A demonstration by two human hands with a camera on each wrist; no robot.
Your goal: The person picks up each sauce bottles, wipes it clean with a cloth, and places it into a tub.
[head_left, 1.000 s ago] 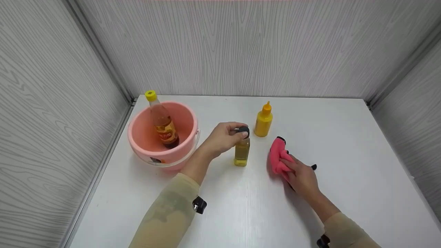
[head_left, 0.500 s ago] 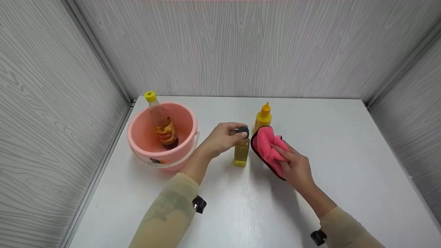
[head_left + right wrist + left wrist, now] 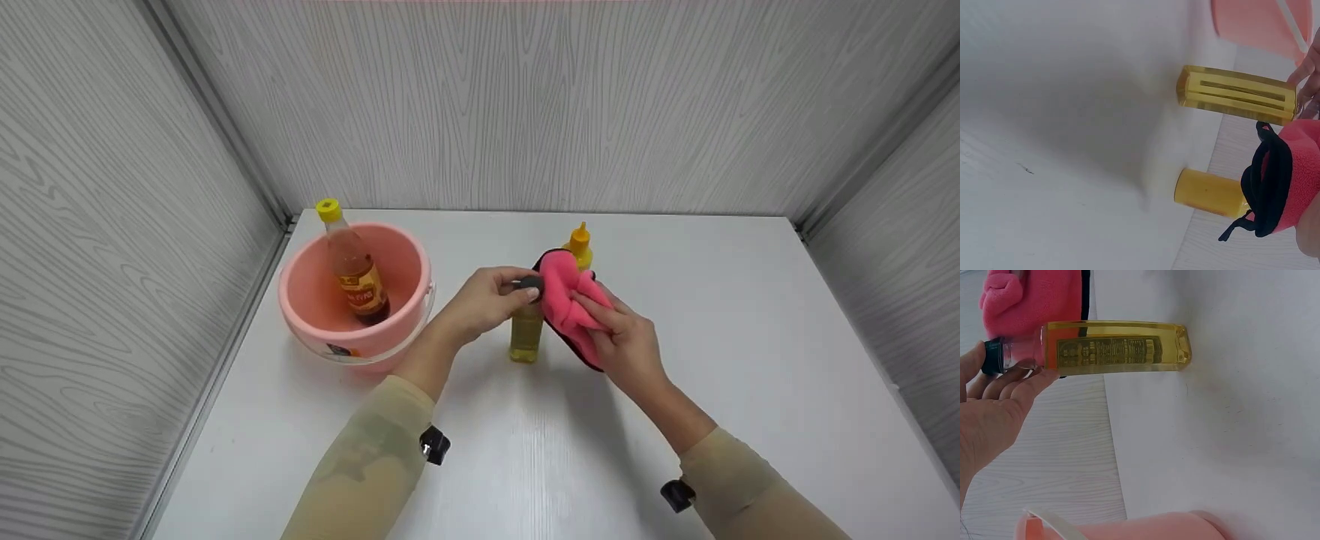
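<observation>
Near the tabletop's left edge: pink bucket (image 3: 352,300) holding a brown bottle (image 3: 354,266).
Tabletop middle: left hand (image 3: 484,300) pinches the oil bottle (image 3: 526,330) by its cap.
Right: right hand (image 3: 626,341) clutches a pink cloth (image 3: 566,300) against it.
Risk: a hard wipe could tip the narrow bottle.

The white table (image 3: 750,337) lies open from three o'clock round to six of the oil bottle (image 3: 526,334). At nine o'clock the pink bucket (image 3: 330,337) with its tall bottle (image 3: 352,262) blocks passage. At one o'clock the yellow squeeze bottle (image 3: 579,246) stands near, leaving a narrow gap filled by the pink cloth (image 3: 566,300).
</observation>
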